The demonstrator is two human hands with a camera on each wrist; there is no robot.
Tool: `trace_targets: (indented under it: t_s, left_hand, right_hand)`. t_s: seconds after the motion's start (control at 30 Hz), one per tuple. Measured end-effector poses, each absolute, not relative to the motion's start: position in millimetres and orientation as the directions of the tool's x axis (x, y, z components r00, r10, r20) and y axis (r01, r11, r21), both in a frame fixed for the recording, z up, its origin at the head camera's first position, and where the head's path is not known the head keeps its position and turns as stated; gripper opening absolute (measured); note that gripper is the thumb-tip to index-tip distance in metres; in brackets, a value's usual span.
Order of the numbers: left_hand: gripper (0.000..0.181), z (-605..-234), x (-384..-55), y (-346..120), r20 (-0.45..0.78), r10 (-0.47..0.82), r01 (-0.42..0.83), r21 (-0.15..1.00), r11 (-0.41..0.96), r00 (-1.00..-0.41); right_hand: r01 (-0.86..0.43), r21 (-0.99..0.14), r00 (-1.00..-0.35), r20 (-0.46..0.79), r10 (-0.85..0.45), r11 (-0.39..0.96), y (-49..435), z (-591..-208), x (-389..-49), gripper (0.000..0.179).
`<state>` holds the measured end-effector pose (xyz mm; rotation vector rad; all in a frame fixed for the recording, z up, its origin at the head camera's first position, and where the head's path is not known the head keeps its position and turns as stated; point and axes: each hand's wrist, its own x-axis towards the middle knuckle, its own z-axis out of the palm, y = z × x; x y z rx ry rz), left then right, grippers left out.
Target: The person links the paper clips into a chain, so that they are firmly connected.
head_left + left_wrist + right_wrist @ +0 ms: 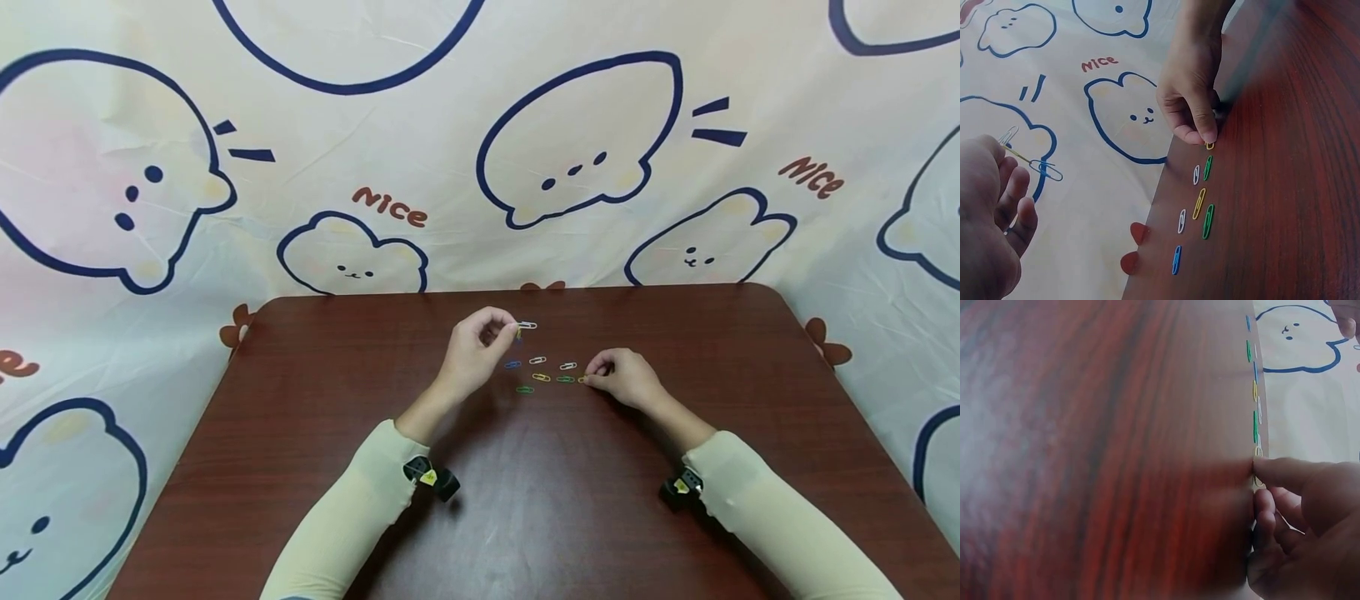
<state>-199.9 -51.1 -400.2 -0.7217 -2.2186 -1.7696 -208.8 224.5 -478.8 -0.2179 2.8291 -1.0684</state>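
Holding a short three-paperclip chain [1017,152], the left hand [474,352] suggests linking is under way; the right hand [628,379] pinches a yellow paperclip [1210,145]; six loose paperclips [1199,204] lie unlinked.

We see dark reddish-brown table [525,500], wood-grained, far corners rounded. Toward far edge, small paper clips lying apart: blue clip [512,364] at left, white clip [537,360] beside it, second white clip [567,366] farther right. Just nearer us, yellow clip [541,377] and green clip [566,379]; nearest, another green clip [524,390]. Past that, right-wrist view shows us second blue clip [1248,323]. At right end, right hand [626,377] pinches second yellow clip [582,380].
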Motion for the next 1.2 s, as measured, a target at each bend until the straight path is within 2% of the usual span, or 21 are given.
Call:
trace_targets:
  t_s: [0.2,0.47,0.8,1.03,1.2]
  left_hand:
    - [0.006,-387,-191,-51,0.454,0.242,0.497,0.852,0.165,-0.857]
    - [0.006,-414,-210,-52,0.448,0.223,0.489,0.854,0.179,-0.866]
    - [0.009,-416,-212,-54,0.472,0.232,0.511,0.846,0.15,-0.85]
    - [0.007,-416,-212,-54,0.477,0.218,0.512,0.847,0.146,-0.851]
    - [0.006,-416,-212,-55,0.472,0.216,0.507,0.849,0.149,-0.855]
  right_hand:
    - [-0.143,-0.677,-0.972,-0.04,-0.23,0.722,227,-478,-208,0.01]
    - [-0.173,-0.703,-0.963,-0.025,-0.267,0.69,230,-479,-210,0.003]
    - [-0.196,-0.703,-0.97,0.035,-0.242,0.683,233,-472,-207,0.007]
    - [-0.156,-0.742,-0.978,0.023,-0.208,0.652,235,-461,-207,0.005]
    - [-0.171,-0.748,-0.972,0.023,-0.232,0.641,235,-452,-206,0.005]
